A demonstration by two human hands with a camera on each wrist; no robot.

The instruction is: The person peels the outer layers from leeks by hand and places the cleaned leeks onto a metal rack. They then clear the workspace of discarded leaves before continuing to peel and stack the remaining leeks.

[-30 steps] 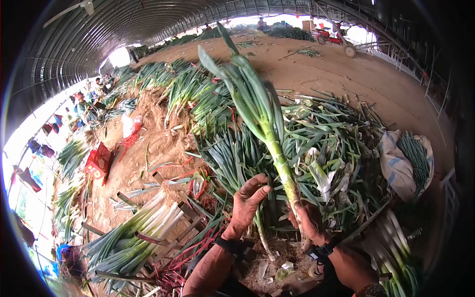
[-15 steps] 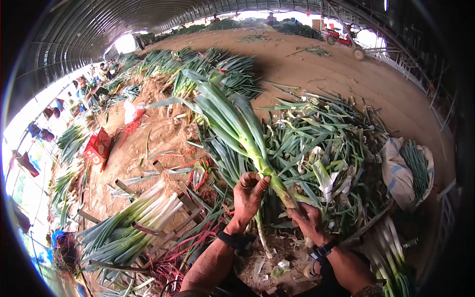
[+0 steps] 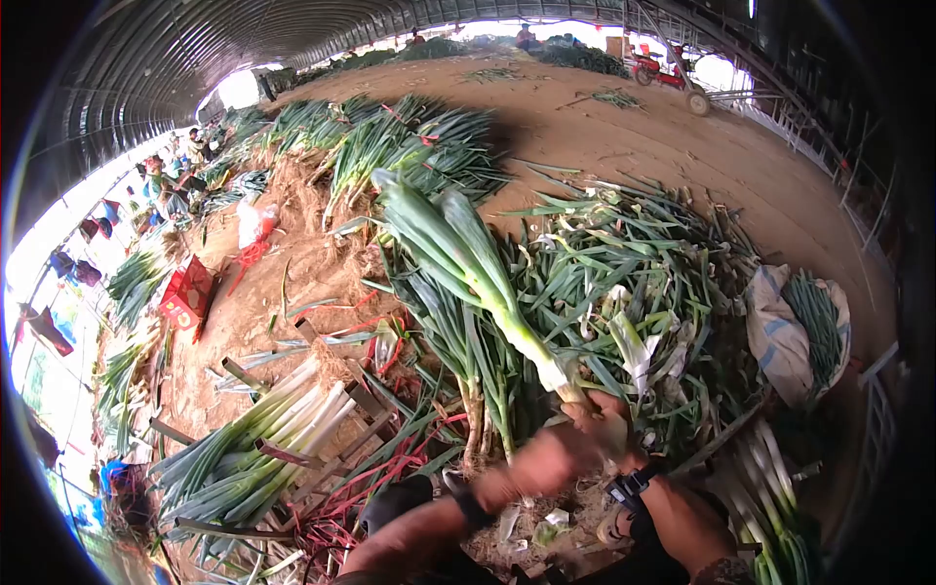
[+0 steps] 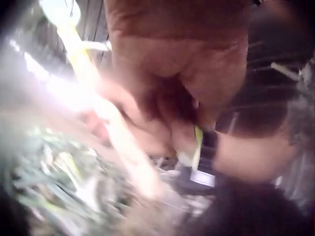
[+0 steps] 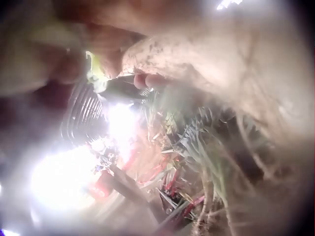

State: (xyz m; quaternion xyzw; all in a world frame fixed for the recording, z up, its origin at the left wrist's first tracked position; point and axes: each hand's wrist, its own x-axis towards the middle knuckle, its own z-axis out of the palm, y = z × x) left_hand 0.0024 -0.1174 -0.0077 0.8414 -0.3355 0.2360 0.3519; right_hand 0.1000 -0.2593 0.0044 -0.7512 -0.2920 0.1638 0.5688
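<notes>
One big green onion [image 3: 507, 317] slants up and away to the left in the head view, its leaves fanned and its lower stem bare and white. My right hand [image 3: 612, 414] grips it near the root. Blurred, my left hand [image 3: 556, 456] crosses low in front of the root end, fingers curled. Between those fingers a pale green strip of peeled leaf [image 4: 198, 147] shows in the left wrist view. The muddy stem base [image 5: 167, 56] fills the top of the right wrist view. Several unpeeled green onions [image 3: 473, 409] stand just beyond my left forearm.
A heap of stripped leaves [image 3: 643, 292] lies ahead on the right, beside a white sack [image 3: 780, 331]. At left, peeled onions rest on a wooden rack [image 3: 283, 458] near red twine [image 3: 341, 522]. A red box [image 3: 187, 297] sits farther off.
My left hand has gone from pinching the stem halfway up, down and right to the root end. The stem's lower part now looks whiter. The right hand keeps its grip.
</notes>
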